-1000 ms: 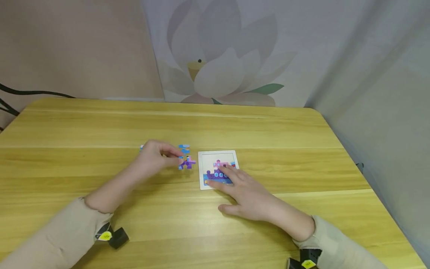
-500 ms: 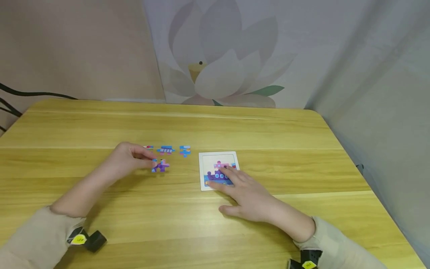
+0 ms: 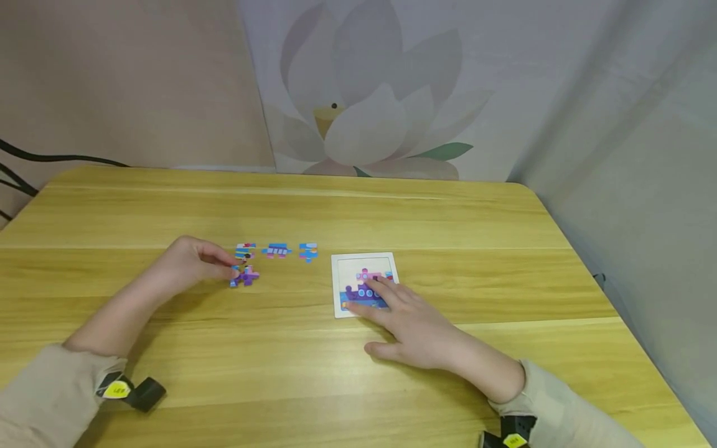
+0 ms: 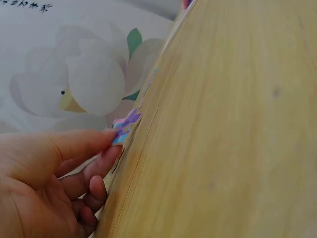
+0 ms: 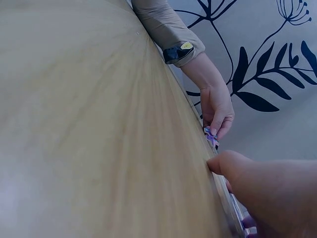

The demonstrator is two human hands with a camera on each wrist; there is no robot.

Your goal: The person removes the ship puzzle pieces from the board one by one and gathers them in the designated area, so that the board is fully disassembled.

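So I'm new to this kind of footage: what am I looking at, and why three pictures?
One person wears three cameras: one on the head, one on each wrist. The head view shows a wooden table. The left hand pinches a purple puzzle piece; three loose pieces lie just beyond it. The right hand rests with straight fingers on a white puzzle tray that is partly filled. The wrist views look along the tabletop at the same hands.
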